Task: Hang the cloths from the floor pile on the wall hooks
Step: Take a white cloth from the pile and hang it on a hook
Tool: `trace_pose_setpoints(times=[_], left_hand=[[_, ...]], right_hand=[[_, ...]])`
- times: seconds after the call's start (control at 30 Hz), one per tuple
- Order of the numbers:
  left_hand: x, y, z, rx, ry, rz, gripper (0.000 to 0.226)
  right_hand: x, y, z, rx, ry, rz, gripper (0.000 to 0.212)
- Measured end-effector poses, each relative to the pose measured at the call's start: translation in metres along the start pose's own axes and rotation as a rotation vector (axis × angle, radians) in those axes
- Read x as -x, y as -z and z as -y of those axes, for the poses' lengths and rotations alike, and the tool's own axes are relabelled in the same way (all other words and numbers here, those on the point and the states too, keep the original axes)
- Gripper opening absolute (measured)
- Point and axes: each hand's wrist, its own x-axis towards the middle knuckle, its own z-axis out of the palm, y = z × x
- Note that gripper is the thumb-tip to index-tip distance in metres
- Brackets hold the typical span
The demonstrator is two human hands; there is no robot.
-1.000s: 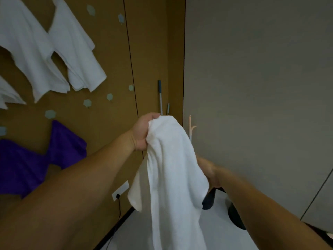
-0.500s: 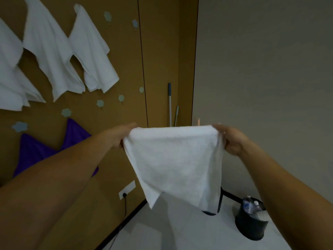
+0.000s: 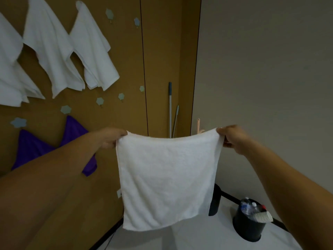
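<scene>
The white cloth [image 3: 167,177] hangs spread flat in the air between the two hands, in front of the corner where the brown wall [image 3: 162,51] meets the grey wall [image 3: 261,69]; its lower edge is above the floor [image 3: 198,239]. The left hand [image 3: 111,139] pinches the upper left corner and the right hand [image 3: 232,139] the upper right. Each hand's fingers are clamped on the hem, though most of them are tucked behind the fabric and cannot be counted. High on the left of the brown wall are hung white cloths [image 3: 93,51], each draped from one corner; the leftmost is cut off by the picture's edge. Below them two purple cloths [image 3: 75,134] hang partly hidden behind the left forearm. Pale star-shaped hooks [image 3: 121,96] dot the panel to the right of the cloths, bare, their prongs too small to make out. Two thin handles [image 3: 170,109] lean in the corner, their lower ends hidden by the held cloth, as is most of a wall socket [image 3: 119,193] at the cloth's left edge and a pink stick [image 3: 198,125] just above the hem. On the floor at the grey wall's foot stands a dark bin [image 3: 247,230] holding bottles [image 3: 246,206] and a paper cup [image 3: 263,217]; a black post [image 3: 215,201] beside it is half covered by the cloth.
</scene>
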Motion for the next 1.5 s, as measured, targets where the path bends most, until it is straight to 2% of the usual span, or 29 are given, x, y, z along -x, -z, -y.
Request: trace_pose_setpoints(times=[0.1,0.17,0.27,0.37,0.47,0.53,0.6,0.77,0.83,0.9,1.03,1.13,1.2,1.3,1.4,1.5], left_hand=[[0.004,-0.003,0.005,-0.267,-0.013,-0.11,0.013],[0.003,-0.005,0.004,-0.321,-0.052,-0.16,0.017],[-0.001,-0.007,0.005,-0.209,-0.068,-0.195,0.024],[-0.005,-0.007,0.006,0.009,0.015,-0.154,0.025],[-0.008,-0.008,0.002,0.108,0.08,-0.117,0.016],[-0.01,-0.007,-0.001,0.21,0.12,-0.063,0.025],[-0.009,-0.004,-0.004,0.237,0.142,0.004,0.022],[-0.009,0.001,0.001,0.184,0.202,0.068,0.007],[-0.01,-0.003,0.001,0.196,0.211,0.017,0.015],[-0.012,-0.011,0.0,0.242,0.193,-0.043,0.027],[-0.013,-0.028,-0.002,0.333,0.163,-0.093,0.033],[-0.011,-0.028,-0.005,0.381,0.144,-0.013,0.024],[-0.011,-0.023,-0.006,0.286,0.109,0.083,0.006],[-0.017,-0.019,-0.004,0.062,0.084,0.144,0.024],[-0.035,-0.022,-0.004,-0.143,-0.021,0.017,0.022],[-0.062,-0.023,-0.008,-0.157,-0.145,-0.172,0.028]], right_hand=[[0.0,-0.001,-0.005,0.153,0.052,-0.028,0.028],[0.002,-0.003,-0.006,0.229,0.06,-0.015,0.031],[-0.001,-0.004,-0.009,0.16,0.027,0.015,0.031],[-0.004,-0.004,-0.009,-0.006,-0.02,-0.008,0.03],[-0.006,-0.003,-0.009,-0.117,-0.055,-0.013,0.025],[-0.008,0.0,-0.009,-0.143,-0.076,0.039,0.02],[-0.009,0.003,-0.01,-0.134,-0.093,0.104,0.021],[-0.018,0.01,-0.019,-0.088,-0.057,0.208,0.058],[-0.018,0.01,-0.02,0.026,-0.029,0.246,0.057],[-0.019,0.008,-0.021,0.15,-0.006,0.252,0.044],[-0.027,-0.001,-0.019,0.159,0.143,0.189,0.014],[-0.04,-0.003,-0.017,0.117,0.206,0.107,0.007],[-0.05,-0.003,-0.018,0.095,0.198,0.06,0.007],[-0.068,-0.009,-0.019,0.025,0.177,0.015,0.008],[-0.083,-0.024,-0.015,0.074,0.202,-0.093,0.011],[-0.099,-0.042,-0.003,0.142,0.302,-0.198,0.017]])
